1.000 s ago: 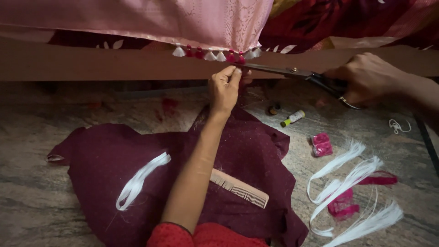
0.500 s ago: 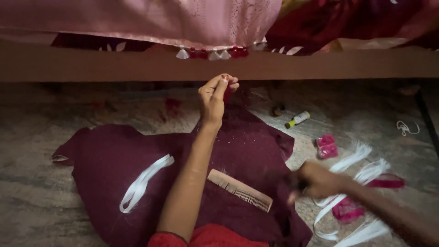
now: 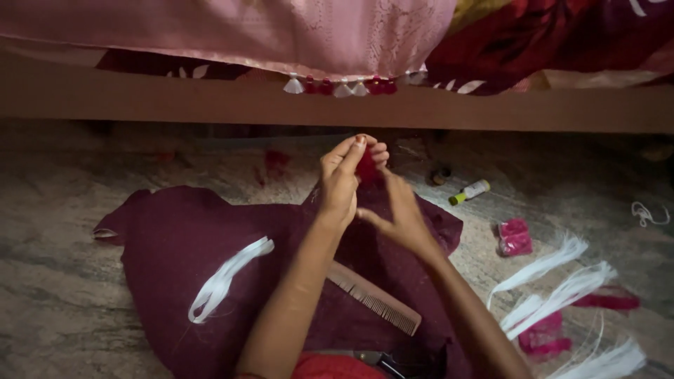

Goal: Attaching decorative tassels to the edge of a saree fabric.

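Far left, bare stone floor point(image 3: 56, 295), then a maroon cloth point(image 3: 175, 245) spread flat across it with a loop of white thread strands point(image 3: 225, 277) lying on top. Moving in, a tan comb point(image 3: 375, 303) rests on the cloth just beside the forearms.

Centre now: the left hand point(image 3: 340, 179) is raised, thumb and fingers point(image 3: 347, 151) pressed together on a small red tuft of thread point(image 3: 366, 167), held in the air below the edge of the bed. The right hand point(image 3: 397, 210) sits right against it from underneath, its fingers touching the tuft's lower end; whether they pinch it or only steady it, I cannot tell.

That tuft looks feather-light, soft and floppy, likely to fray or slip apart if squeezed loosely, so a firm pinch at its gathered end seems the safest hold.

Above, the pink cloth's hem carries a row of white and red tassels point(image 3: 351, 87). Going right: a small white tube with a green cap point(image 3: 469, 191), a pink thread bundle point(image 3: 514, 236), then long white strands point(image 3: 554, 281) fanned on the floor.
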